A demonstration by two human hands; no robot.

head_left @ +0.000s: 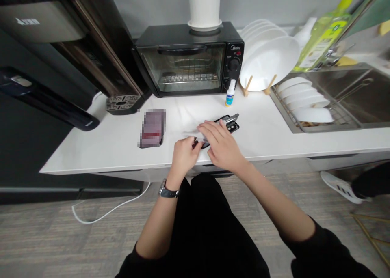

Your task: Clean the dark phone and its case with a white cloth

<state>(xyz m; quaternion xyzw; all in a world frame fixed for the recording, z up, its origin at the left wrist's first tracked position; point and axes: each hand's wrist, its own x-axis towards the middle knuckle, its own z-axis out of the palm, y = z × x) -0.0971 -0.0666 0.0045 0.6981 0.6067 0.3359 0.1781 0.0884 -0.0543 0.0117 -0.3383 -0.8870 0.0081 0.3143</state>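
Observation:
Near the counter's front edge, both hands meet over a flat black object (233, 126) that looks like a phone or phone case, with round openings near one end. A grey, shiny strip (233, 119) lies along it, sticking out past my right hand (224, 148). That hand rests over the object with its fingers stretched out. My left hand (184, 155), with a watch at the wrist, is closed in a pinch at the near left end. A pale, see-through piece (195, 136) shows blurred between the hands. What the left fingertips hold is hidden.
On the white counter (115, 148) are a blurred-out phone-shaped item (152, 126) at left and a small spray bottle (230, 94). Behind stand a toaster oven (189, 67), a drinks machine (100, 50) and racked plates (268, 63). A sink (353, 93) is right. Another person's shoe (341, 186) shows below.

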